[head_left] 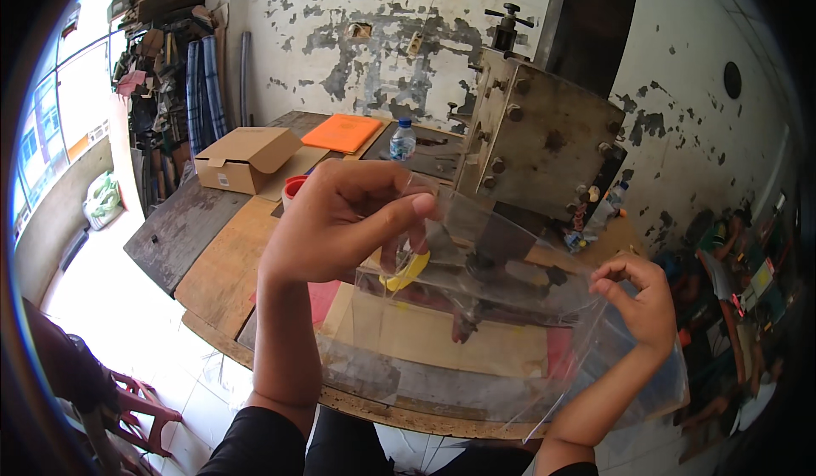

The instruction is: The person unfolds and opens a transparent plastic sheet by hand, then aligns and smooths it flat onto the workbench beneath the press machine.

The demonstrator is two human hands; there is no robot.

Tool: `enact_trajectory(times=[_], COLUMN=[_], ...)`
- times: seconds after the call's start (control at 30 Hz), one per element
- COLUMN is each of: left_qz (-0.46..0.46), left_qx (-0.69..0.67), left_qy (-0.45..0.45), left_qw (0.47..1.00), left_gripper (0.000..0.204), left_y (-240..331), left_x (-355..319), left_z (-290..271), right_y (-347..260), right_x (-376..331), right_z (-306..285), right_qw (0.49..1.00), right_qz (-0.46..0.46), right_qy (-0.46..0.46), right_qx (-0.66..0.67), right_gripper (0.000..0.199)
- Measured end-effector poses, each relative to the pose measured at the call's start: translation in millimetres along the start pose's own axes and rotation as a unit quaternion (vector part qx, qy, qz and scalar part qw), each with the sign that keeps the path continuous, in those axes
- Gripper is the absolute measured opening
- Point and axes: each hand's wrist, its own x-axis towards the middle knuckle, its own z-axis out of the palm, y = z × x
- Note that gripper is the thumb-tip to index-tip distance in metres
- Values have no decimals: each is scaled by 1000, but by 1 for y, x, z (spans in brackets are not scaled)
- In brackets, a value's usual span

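A clear plastic sheet, perhaps a bag, is stretched between my hands above the worktable. My left hand pinches its upper left edge between thumb and fingers. At its right side my right hand grips the plastic with thumb and curled fingers, and a loose part hangs past that wrist. Just below my left fingers shows a curved yellow thing; I cannot tell whether those fingers touch it. Through the plastic a pale tan board with pink-red pieces beside it is visible on the table.
A heavy metal press stands at the far right of the wooden table. Behind my left hand are an open cardboard box, an orange packet, a red roll and a water bottle. People sit far right. A red stool stands lower left.
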Motion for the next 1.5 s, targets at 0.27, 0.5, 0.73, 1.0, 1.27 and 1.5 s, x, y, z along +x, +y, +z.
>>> enact_trajectory(times=[0.27, 0.5, 0.73, 1.0, 1.27, 1.5], left_qz=[9, -4, 14, 5, -11, -8], left_qx=[-25, -37, 9, 8, 2, 14], left_qy=[-23, -23, -39, -41, -55, -66], left_qw=[999, 999, 999, 999, 998, 998], left_gripper=[18, 20, 29, 29, 32, 33], left_y=[-2, -3, 1, -4, -1, -6], left_x=[2, 4, 7, 8, 9, 11], left_z=[15, 20, 18, 20, 18, 17], right_y=[-15, -13, -9, -9, -4, -3], right_x=[0, 5, 4, 4, 2, 1], right_z=[5, 10, 10, 9, 9, 7], right_qw=[996, 994, 995, 996, 998, 998], right_qz=[-57, -54, -41, -39, -39, -33], right_qy=[-70, -96, -91, -79, -57, -56], right_qx=[5, -25, -10, -18, 1, 3], right_gripper=[18, 16, 15, 16, 16, 16])
